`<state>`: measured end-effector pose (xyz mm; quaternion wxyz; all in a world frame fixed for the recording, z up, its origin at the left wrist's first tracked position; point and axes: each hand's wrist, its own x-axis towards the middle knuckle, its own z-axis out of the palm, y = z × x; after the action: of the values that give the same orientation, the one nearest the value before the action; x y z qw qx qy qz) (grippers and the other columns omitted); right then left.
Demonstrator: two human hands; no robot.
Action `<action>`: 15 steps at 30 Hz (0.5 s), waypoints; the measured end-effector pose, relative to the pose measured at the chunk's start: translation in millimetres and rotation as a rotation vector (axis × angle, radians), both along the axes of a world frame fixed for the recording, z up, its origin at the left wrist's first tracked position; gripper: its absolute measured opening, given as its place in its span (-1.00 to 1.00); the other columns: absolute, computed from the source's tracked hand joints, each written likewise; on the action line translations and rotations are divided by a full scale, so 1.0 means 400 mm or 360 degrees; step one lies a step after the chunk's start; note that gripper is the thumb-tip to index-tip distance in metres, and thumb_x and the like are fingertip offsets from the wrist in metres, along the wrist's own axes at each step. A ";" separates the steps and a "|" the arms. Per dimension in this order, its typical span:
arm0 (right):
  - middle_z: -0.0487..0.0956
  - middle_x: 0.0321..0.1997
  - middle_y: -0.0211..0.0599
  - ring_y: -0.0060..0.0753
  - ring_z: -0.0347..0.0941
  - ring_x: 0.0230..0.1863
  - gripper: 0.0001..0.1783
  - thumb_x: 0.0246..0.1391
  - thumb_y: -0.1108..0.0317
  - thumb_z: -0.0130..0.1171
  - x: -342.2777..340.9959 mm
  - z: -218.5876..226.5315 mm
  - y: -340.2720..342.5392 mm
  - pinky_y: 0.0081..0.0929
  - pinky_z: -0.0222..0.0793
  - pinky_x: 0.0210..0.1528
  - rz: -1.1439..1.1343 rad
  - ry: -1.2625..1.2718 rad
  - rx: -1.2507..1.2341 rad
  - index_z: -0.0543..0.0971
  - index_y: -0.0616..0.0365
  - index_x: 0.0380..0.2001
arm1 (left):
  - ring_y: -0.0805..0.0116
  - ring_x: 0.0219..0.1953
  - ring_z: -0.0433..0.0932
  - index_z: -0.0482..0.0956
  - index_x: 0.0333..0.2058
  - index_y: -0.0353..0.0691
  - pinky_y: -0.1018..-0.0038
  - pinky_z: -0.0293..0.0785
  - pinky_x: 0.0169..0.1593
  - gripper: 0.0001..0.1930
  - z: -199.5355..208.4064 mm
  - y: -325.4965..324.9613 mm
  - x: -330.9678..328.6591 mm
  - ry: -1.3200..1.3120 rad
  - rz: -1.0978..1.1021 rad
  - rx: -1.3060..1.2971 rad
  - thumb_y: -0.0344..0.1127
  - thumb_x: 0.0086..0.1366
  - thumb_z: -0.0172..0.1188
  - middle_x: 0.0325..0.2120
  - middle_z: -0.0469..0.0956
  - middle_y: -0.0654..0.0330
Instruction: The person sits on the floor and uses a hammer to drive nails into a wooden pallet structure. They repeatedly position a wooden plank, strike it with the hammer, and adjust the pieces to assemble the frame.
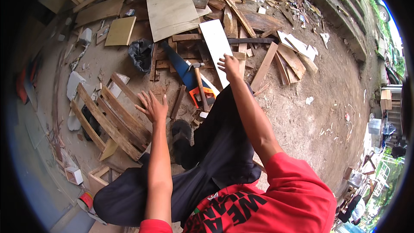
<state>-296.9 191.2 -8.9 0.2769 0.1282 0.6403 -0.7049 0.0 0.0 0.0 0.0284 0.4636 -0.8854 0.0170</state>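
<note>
Well, a long white rectangular board (212, 39) lies slanting across brown scrap planks (261, 20), the right hand (230, 66) over its edge, fingers loosely spread; I can't tell whether they touch. Just beside it, a wooden-handled claw hammer (200, 84) crosses a blue-bladed, orange-handled saw (178, 61). The left hand (153, 107) stretches wide near curved-looking brown wooden slats (103, 122).

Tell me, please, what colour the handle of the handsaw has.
The handsaw's handle is mostly bright orange; the head view shows it best.
</note>
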 end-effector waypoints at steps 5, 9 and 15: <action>0.54 0.03 0.06 -0.12 0.60 -0.12 -0.51 0.29 0.16 0.07 -0.148 -0.072 0.043 -0.26 0.60 -0.13 -0.0291 -0.0053 0.0045 0.38 0.41 0.04 | 0.26 0.38 0.19 0.51 0.11 -0.15 -0.25 -0.55 0.39 -0.42 0.023 0.038 -0.001 0.0072 -0.0060 0.0221 0.17 0.33 0.02 0.23 0.41 0.15; 0.48 0.09 0.22 0.12 0.52 0.01 -0.20 0.05 -0.20 0.28 -0.263 -0.181 0.040 -0.11 0.47 0.01 -0.0125 0.0652 0.1165 0.45 0.44 -0.05 | 0.26 0.22 0.39 0.59 -0.04 -0.12 -0.23 -0.47 0.41 -0.54 0.044 0.033 -0.060 0.0299 -0.0073 0.0278 0.11 0.31 0.09 0.02 0.56 0.23; 0.10 0.38 0.35 0.24 -0.06 0.46 0.61 -0.46 -0.54 0.38 -0.146 -0.107 -0.052 0.29 -0.13 0.39 0.0640 0.0785 0.1640 -0.12 0.40 0.39 | 0.24 0.05 0.52 0.64 -0.21 -0.10 -0.16 -0.39 0.44 -0.63 0.035 0.033 -0.039 0.0427 -0.0020 0.0178 0.08 0.27 0.15 -0.18 0.63 0.25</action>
<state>-355.2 170.4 -51.8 0.1504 -0.0448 0.9563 -0.2467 -15.7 13.3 13.8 0.1207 0.4571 -0.8761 -0.0945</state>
